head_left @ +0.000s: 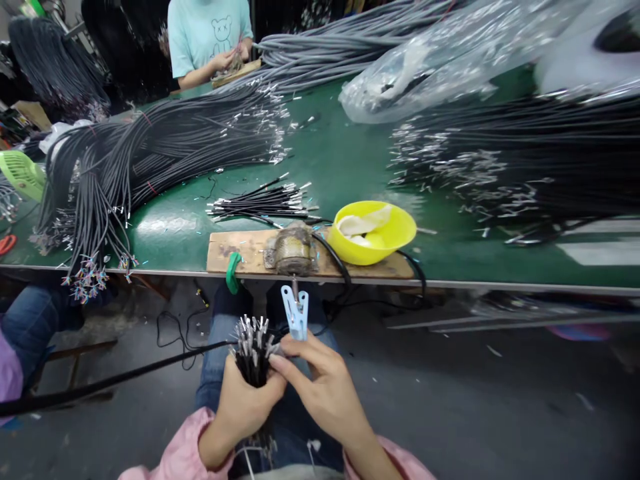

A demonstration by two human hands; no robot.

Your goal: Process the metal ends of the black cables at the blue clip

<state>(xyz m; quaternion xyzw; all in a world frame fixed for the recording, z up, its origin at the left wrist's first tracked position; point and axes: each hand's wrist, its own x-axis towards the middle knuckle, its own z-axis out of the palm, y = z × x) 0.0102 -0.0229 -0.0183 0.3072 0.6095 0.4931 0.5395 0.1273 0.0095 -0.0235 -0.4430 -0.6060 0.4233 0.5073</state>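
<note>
My left hand (pixel 245 400) is closed around a bundle of thin black cables (pixel 253 353) with bare metal tips pointing up, held over my lap. My right hand (pixel 320 383) sits beside it, its fingers pinching at the tips of the bundle. A light blue clothes peg (pixel 296 313) hangs just above my right fingers, below a small metal device (pixel 293 250) mounted on a wooden board (pixel 240 248) at the table's front edge. A short bunch of cut black cables (pixel 265 202) lies on the green table (pixel 175 227) behind the board.
A yellow bowl (pixel 385 233) rests on the board's right end. Big heaps of black cables (pixel 150 147) lie left and right, grey cables and a clear plastic bag (pixel 435 60) at the back. A person in a light blue shirt (pixel 210 33) works across the table. Another person's leg (pixel 25 327) is at left.
</note>
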